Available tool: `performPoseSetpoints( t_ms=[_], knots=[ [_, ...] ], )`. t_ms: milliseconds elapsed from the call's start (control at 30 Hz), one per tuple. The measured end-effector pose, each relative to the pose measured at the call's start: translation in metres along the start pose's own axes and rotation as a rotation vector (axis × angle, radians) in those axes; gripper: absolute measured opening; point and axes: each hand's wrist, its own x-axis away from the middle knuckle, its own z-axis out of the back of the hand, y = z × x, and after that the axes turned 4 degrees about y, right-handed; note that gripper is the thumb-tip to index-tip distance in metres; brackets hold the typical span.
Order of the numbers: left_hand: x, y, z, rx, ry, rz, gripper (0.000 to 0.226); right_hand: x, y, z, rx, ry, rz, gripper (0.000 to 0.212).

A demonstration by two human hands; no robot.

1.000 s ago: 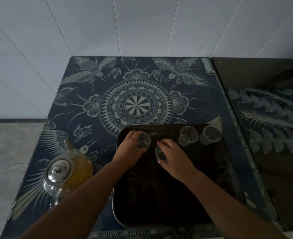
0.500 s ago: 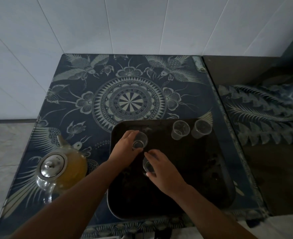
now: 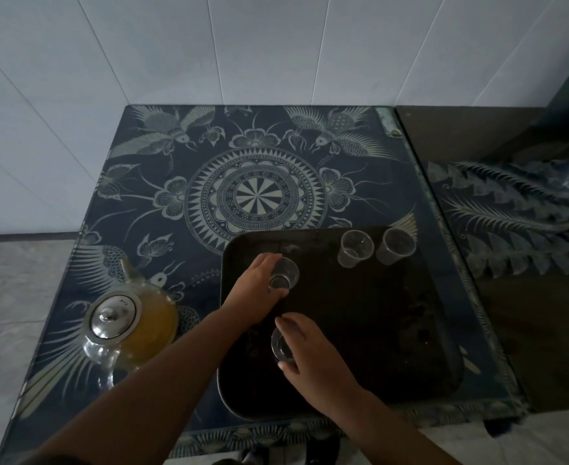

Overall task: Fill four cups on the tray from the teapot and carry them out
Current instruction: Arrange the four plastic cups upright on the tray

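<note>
A dark tray (image 3: 393, 330) lies on the patterned table. My left hand (image 3: 254, 293) grips a clear cup (image 3: 284, 275) at the tray's far left. My right hand (image 3: 304, 350) holds a second clear cup (image 3: 281, 345) nearer to me, fingers and thumb round its sides. Two more empty clear cups, one (image 3: 355, 248) and another (image 3: 395, 246), stand side by side at the tray's far right. A glass teapot (image 3: 132, 327) with a metal lid and yellow-orange tea sits on the table left of the tray.
The table (image 3: 256, 196) has a dark blue cloth with a round central pattern under glass. White walls rise behind and to the left. A second dark table (image 3: 511, 297) adjoins on the right. Grey floor tiles (image 3: 8, 297) lie to the left.
My right hand has drawn its cup toward me, away from the cup in my left hand. The left hand stays on its cup. The camera has tilted a little.
</note>
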Motion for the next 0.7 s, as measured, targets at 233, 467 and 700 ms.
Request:
performPoseSetpoints(
  t_ms=[233, 467, 700],
  knots=[
    [0.002, -0.001, 0.0, 0.007, -0.006, -0.013, 0.077, 0.006, -0.009, -0.006, -0.002, -0.004, -0.015, 0.072],
    [0.002, -0.001, -0.002, 0.018, -0.029, 0.002, 0.077, 0.006, -0.012, -0.007, 0.035, 0.003, 0.02, 0.075],
    [0.004, -0.005, -0.003, 0.007, -0.025, 0.009, 0.08, 0.006, -0.011, -0.012, 0.061, 0.033, 0.03, 0.073]
  ],
)
